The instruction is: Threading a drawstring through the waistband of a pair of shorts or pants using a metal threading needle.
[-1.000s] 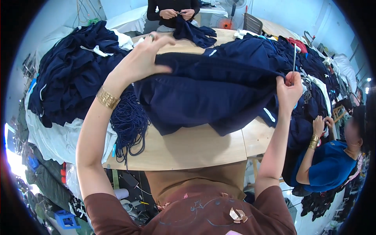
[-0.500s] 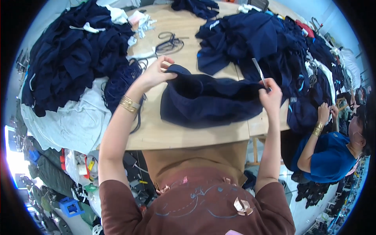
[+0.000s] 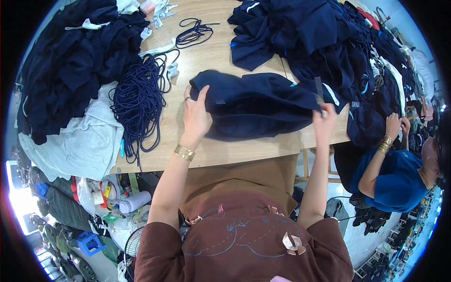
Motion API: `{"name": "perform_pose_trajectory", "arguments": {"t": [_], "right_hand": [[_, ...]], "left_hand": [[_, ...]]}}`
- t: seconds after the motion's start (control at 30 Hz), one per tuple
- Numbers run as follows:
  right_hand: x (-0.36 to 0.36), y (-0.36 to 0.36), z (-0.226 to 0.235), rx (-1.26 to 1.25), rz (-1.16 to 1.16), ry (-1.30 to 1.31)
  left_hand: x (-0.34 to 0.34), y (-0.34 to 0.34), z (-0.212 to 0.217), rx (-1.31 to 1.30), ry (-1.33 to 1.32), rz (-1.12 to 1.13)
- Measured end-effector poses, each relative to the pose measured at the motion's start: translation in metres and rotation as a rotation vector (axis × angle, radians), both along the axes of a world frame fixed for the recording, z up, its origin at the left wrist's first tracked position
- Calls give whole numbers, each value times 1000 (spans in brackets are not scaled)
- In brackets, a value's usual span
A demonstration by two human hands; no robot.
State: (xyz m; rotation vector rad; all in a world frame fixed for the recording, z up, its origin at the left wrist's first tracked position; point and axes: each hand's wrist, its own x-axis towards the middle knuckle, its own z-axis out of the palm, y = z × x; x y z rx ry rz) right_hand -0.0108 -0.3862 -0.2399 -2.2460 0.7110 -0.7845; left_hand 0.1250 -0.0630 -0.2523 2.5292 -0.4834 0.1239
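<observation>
Pressing flat on the near end of a folded navy garment [image 3: 256, 110], the left hand [image 3: 195, 117] lies with fingers spread wide over the cloth, a ring on one finger and a gold bracelet [image 3: 184, 152] at the wrist. The right hand [image 3: 323, 123] pinches the garment's other end between closed fingers, at the tabletop's [image 3: 211, 152] near edge. The garment lies across the wooden tabletop, straight ahead of the person, stretched between both hands. Just left of the left hand sits a loose coil of navy cord [image 3: 138, 101], and beside it a pale grey cloth [image 3: 84, 141] hangs over the edge. Farther off, a heap of navy clothes [image 3: 70, 61] fills the left side, another heap [image 3: 324, 37] the right, with a dark cord loop [image 3: 192, 32] between them. At the right, another person in a blue shirt [image 3: 399, 176] handles dark cloth.
</observation>
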Motion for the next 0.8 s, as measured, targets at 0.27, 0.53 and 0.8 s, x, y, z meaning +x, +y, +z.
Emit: {"name": "perform_pose_trajectory", "arguments": {"t": [0.27, 0.53, 0.8], "right_hand": [[5, 21, 34, 100, 123, -197], [14, 34, 37, 63, 195, -36], [12, 43, -10, 38, 153, 183]], "left_hand": [[0, 14, 17, -255, 247, -28], [1, 13, 17, -140, -161, -292], [-14, -4, 10, 22, 253, -233]]}}
